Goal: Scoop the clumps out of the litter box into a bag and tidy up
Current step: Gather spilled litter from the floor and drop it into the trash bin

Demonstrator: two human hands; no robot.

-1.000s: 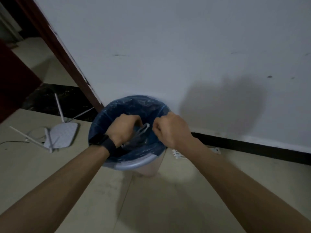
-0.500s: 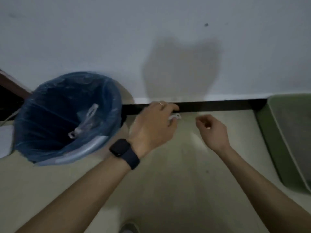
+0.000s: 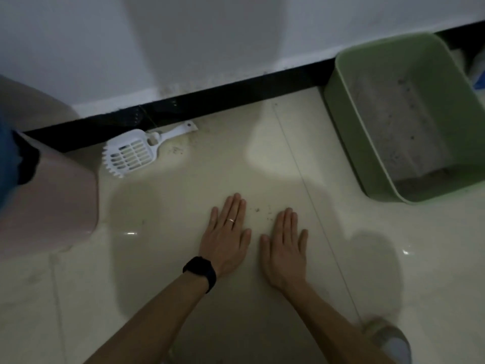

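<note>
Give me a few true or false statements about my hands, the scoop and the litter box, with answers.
1. The left hand and right hand are both open, fingers straight. True.
2. The left hand holds the scoop. False: the scoop lies on the floor by the baseboard, apart from both hands.
3. The litter box sits right of the hands. True.
4. The watch is on the right wrist. False: it is on the left wrist.

— What's in the bin [image 3: 52,200]?
— Can't tell. It runs off the left edge; only its wall and a strip of blue liner [image 3: 8,158] show.
— The litter box [image 3: 338,106]?
— Cut off at the right edge. The specks [image 3: 257,210] on the floor [image 3: 183,206] are too small to name, and the shoe [image 3: 391,342] is blurred.
</note>
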